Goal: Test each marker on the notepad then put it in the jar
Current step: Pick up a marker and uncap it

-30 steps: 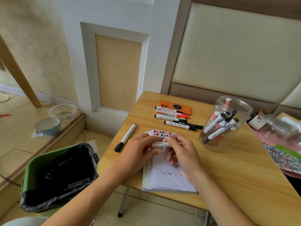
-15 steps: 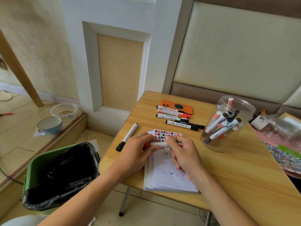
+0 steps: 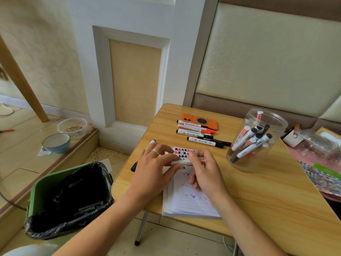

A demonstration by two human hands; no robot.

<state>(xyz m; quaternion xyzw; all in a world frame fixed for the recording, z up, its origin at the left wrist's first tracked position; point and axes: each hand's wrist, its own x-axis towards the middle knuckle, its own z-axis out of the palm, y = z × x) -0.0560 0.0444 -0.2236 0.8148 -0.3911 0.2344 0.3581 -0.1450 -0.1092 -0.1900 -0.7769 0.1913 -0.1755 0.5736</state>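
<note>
Both hands hold one red marker level above the top of the notepad. My left hand grips its left end, my right hand pinches its right part. The lined notepad page carries several coloured tick marks. A clear plastic jar with several markers in it stands to the right. Several more markers lie in a row at the back of the table. A black-capped marker lies partly hidden under my left hand.
An orange case lies behind the marker row. A green bin with a black liner stands left of the wooden table. Two bowls sit on the floor step. Clutter and a patterned cloth lie at the right.
The hands stay on the red marker over the notepad, with little change in their grip. The camera view shifted slightly.
</note>
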